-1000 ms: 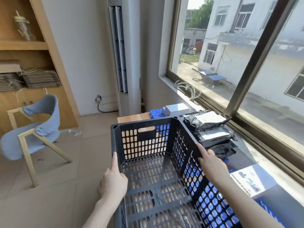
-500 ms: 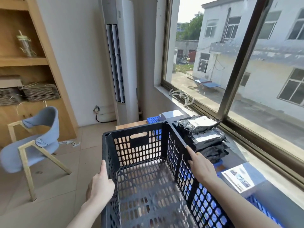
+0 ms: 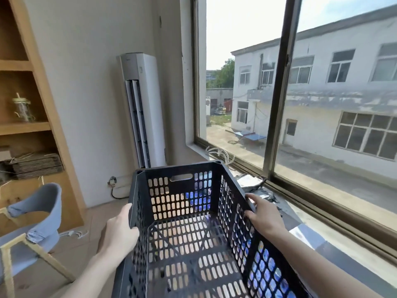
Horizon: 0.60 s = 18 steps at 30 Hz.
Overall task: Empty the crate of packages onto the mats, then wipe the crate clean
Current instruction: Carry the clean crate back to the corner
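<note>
- Setting: a room corner with a tall air conditioner (image 3: 144, 108), a wide window (image 3: 279, 104) on the right, wooden shelves (image 3: 25, 125) and a blue chair (image 3: 40, 214) on the left.
- Crate (image 3: 178, 167): black, perforated and empty, held up in front of the person between both hands. Its far end points toward the air conditioner.
- Left hand (image 3: 119, 231): grip closed on the crate's left rim, thumb inside the wall, fingers outside.
- Right hand (image 3: 265, 218): grip hooked over the right rim, fingers curled onto the top edge.
- Packages (image 3: 255, 186): grey bags lying outside the crate, just beyond its right wall, on the dark worktop (image 3: 287, 214) below the window.
- Stage, as judged: emptying looks complete; wiping is not yet begun, and no cloth is in view.
- Risk 1: both grips sit on thin rims, so a tilt could let one side slide free and drop the crate.
- Risk 2: the right wall is close to the packages; a swing to the right could knock them off the worktop.
- Risk 3: setting the crate down on the packages would crush them.
</note>
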{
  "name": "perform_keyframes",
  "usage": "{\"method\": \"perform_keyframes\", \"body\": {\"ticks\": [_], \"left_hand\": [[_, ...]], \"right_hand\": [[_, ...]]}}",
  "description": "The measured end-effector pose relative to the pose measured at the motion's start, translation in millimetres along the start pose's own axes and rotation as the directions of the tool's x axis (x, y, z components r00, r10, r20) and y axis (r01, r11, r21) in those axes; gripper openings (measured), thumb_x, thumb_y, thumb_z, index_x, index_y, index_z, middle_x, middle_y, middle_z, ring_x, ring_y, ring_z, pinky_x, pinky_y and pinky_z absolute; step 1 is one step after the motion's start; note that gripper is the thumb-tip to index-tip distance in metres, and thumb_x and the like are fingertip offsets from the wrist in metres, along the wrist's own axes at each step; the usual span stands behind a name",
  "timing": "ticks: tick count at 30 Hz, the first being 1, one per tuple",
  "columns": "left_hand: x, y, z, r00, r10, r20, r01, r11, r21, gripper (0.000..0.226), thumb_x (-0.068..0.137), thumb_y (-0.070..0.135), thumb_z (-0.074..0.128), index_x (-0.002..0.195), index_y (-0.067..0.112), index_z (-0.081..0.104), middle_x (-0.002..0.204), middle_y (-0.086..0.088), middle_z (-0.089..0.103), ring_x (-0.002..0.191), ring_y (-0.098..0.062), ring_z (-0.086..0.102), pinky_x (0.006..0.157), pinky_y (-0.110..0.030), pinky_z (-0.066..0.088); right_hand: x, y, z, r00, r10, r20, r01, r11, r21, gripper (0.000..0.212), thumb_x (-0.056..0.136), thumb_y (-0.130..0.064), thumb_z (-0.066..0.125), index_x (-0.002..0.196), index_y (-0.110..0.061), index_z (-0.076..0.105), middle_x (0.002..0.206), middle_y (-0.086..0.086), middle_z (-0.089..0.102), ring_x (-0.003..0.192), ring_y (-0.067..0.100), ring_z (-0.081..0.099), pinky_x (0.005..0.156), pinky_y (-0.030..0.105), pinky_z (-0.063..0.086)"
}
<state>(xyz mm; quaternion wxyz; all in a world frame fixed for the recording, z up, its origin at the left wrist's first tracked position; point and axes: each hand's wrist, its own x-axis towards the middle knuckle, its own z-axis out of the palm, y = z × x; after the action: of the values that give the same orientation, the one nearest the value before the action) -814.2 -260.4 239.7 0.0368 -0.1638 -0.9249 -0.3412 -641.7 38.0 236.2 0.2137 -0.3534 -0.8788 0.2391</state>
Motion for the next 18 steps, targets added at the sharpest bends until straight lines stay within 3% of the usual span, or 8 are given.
{"method": "perform_keyframes", "body": {"ticks": [5, 7, 10, 13, 15, 18], "left_hand": [[24.6, 27.5, -22.2, 0.986, 0.167, -0.002, -0.167, 0.985, -0.034, 0.069, 0.078, -0.001, 0.058, 0.144, 0.016, 0.044, 0.068, -0.004, 0.061, 0.052, -0.014, 0.056, 0.051, -0.025, 0.044], [32.0, 43.4, -31.2, 0.974, 0.228, 0.004, -0.227, 0.972, -0.063, 0.067, 0.08, -0.004, 0.057, 0.144, 0.013, 0.044, 0.067, -0.002, 0.056, 0.052, -0.007, 0.048, 0.046, -0.012, 0.034], [45.4, 66.1, -42.8, 0.949, 0.314, 0.012, -0.313, 0.947, -0.073, 0.066, 0.082, -0.003, 0.057, 0.144, 0.014, 0.043, 0.064, 0.001, 0.055, 0.052, -0.008, 0.05, 0.043, -0.011, 0.032], [61.8, 92.4, -47.9, 0.911, 0.41, 0.037, -0.406, 0.91, -0.083, 0.065, 0.082, 0.001, 0.059, 0.143, 0.017, 0.045, 0.074, -0.007, 0.064, 0.059, -0.018, 0.058, 0.055, -0.026, 0.042], [66.7, 113.5, -48.7, 0.879, 0.475, 0.043, -0.471, 0.879, -0.079, 0.062, 0.081, 0.004, 0.059, 0.14, 0.02, 0.048, 0.08, -0.01, 0.066, 0.065, -0.024, 0.058, 0.06, -0.03, 0.044], [61.9, 144.9, -48.0, 0.824, 0.563, 0.062, -0.556, 0.825, -0.096, 0.062, 0.081, 0.003, 0.059, 0.139, 0.02, 0.048, 0.096, -0.013, 0.066, 0.072, -0.024, 0.052, 0.064, -0.03, 0.043]], "right_hand": [[-10.5, -22.9, -40.9, 0.99, 0.03, -0.14, -0.033, 0.999, -0.018, 0.052, 0.084, -0.022, 0.064, 0.133, -0.033, 0.052, 0.1, 0.002, 0.07, 0.088, 0.022, 0.065, 0.073, 0.03, 0.048], [-17.6, -31.4, -56.7, 0.976, 0.051, -0.21, -0.061, 0.997, -0.039, 0.052, 0.085, -0.023, 0.065, 0.134, -0.033, 0.051, 0.112, 0.002, 0.069, 0.097, 0.023, 0.066, 0.076, 0.03, 0.049], [-27.3, -39.0, -78.2, 0.948, 0.074, -0.309, -0.097, 0.994, -0.058, 0.052, 0.087, -0.021, 0.066, 0.136, -0.031, 0.052, 0.109, 0.003, 0.07, 0.086, 0.019, 0.067, 0.071, 0.028, 0.05], [-44.3, -42.1, -100.9, 0.92, 0.123, -0.372, -0.17, 0.981, -0.097, 0.05, 0.089, -0.02, 0.065, 0.136, -0.029, 0.051, 0.098, 0.003, 0.071, 0.072, 0.014, 0.06, 0.062, 0.023, 0.043], [-59.3, -43.6, -119.5, 0.902, 0.136, -0.411, -0.206, 0.97, -0.131, 0.049, 0.089, -0.019, 0.065, 0.136, -0.026, 0.051, 0.106, 0.002, 0.071, 0.075, 0.014, 0.06, 0.066, 0.022, 0.044], [-85.3, -41.0, -148.1, 0.87, 0.16, -0.466, -0.257, 0.954, -0.154, 0.05, 0.09, -0.017, 0.064, 0.137, -0.024, 0.05, 0.101, 0.002, 0.071, 0.063, 0.005, 0.056, 0.054, 0.014, 0.038]]}}
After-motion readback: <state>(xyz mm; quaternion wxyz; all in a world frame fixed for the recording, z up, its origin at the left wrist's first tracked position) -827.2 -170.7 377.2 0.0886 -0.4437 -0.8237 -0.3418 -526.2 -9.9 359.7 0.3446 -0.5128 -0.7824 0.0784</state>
